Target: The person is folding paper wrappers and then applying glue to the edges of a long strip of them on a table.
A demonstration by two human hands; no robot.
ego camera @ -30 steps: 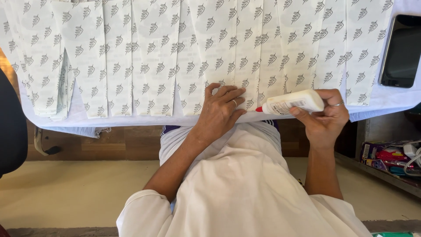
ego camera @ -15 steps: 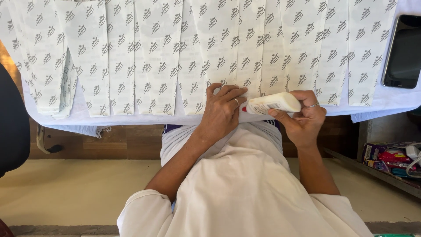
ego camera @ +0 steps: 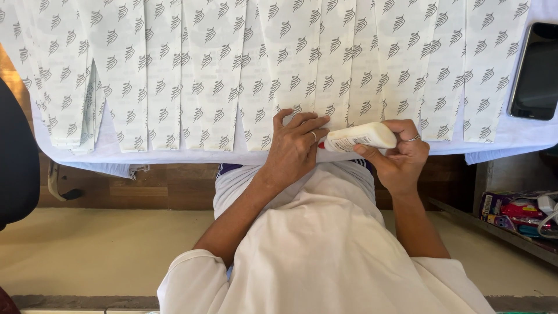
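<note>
- While our left hand (ego camera: pixel 296 148) lies palm down with fingers spread on the printed paper strips (ego camera: pixel 302 64), our right hand (ego camera: pixel 401 160) is closed around a white glue bottle (ego camera: pixel 360 137).
- We take the glue bottle as our landmark: it lies sideways at the near edge of the desk (ego camera: pixel 517 136), its red tip pointing at the left hand and almost touching the ring finger.
- Beyond the bottle, many long white strips with a small dark leaf pattern lie side by side, overlapping, across a white cloth on the desk.
- Far to the bottle's right, a dark phone (ego camera: pixel 536 72) lies flat on the cloth, well apart from both hands.
- Below the bottle, nearer to us, we see our own white clothing (ego camera: pixel 325 250) and bare forearms.
- Lower right of the bottle, a shelf (ego camera: pixel 511 218) holds colourful packets.
- Far left of the bottle, a dark rounded shape (ego camera: pixel 14 157) fills the edge; we cannot tell what it is.
</note>
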